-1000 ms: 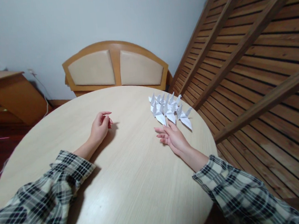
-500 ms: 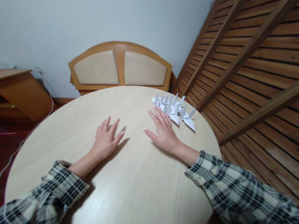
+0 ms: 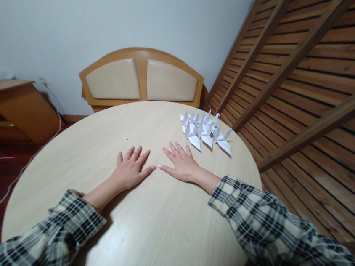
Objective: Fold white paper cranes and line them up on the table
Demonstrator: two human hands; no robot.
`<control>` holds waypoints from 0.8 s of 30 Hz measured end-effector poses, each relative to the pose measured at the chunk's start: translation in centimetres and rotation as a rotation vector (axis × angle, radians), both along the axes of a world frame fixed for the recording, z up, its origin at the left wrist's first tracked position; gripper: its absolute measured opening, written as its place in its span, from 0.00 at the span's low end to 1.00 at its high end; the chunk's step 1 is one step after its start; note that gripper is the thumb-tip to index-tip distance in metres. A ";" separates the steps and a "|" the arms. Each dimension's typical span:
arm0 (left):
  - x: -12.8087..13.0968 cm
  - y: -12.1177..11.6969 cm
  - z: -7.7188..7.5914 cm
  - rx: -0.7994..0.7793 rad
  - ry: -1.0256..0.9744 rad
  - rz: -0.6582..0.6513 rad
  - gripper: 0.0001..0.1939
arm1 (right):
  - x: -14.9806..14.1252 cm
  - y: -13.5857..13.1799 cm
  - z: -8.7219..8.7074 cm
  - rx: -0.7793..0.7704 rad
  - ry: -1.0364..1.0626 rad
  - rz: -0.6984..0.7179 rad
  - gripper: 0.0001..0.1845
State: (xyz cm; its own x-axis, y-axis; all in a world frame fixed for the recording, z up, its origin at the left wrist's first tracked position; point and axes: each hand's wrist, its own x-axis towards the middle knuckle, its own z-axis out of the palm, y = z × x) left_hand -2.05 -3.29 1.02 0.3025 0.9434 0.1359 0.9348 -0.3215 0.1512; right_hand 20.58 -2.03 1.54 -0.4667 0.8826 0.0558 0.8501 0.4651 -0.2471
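My left hand [image 3: 131,169] lies palm down on the pale round table [image 3: 163,236], fingers spread, holding nothing. Close to its right, my right hand [image 3: 182,164] rests flat on the same tabletop with its fingers apart. The two thumbs point toward each other with a narrow gap between them. Several white folded paper cranes [image 3: 205,132] stand grouped near the table's far right edge. They are just beyond my right hand, which is apart from them.
A wooden headboard with cream panels [image 3: 113,81] stands behind the table against the wall. Slatted wooden boards [image 3: 310,72] rise along the right side. At the left are a wooden desk [image 3: 13,110] and a white cable [image 3: 14,183] running down to the floor.
My right hand has moved left and toward me, away from the cranes, and come down flat. My left hand has lowered onto the table, slightly right and nearer.
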 end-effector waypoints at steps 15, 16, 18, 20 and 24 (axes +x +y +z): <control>0.4 -0.2 1.0 -0.070 0.122 0.018 0.36 | -0.2 0.0 0.3 -0.041 -0.034 -0.007 0.44; 0.4 -0.2 1.0 -0.070 0.125 0.020 0.37 | -0.2 0.0 0.3 -0.041 -0.034 -0.007 0.44; 0.4 -0.2 1.0 -0.067 0.128 0.022 0.37 | -0.2 0.0 0.2 -0.038 -0.033 -0.006 0.44; 0.4 -0.2 1.0 -0.066 0.126 0.021 0.37 | -0.2 0.1 0.2 -0.033 -0.030 -0.006 0.45; 0.4 -0.2 1.0 -0.068 0.116 0.019 0.36 | -0.2 0.1 0.1 -0.033 -0.025 -0.005 0.44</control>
State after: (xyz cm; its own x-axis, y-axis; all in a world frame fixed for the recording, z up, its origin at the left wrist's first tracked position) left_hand -1.65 -3.46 2.03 0.2947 0.9549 0.0367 0.9530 -0.2965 0.0625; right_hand 20.38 -1.94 1.67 -0.4628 0.8864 0.0148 0.8587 0.4523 -0.2409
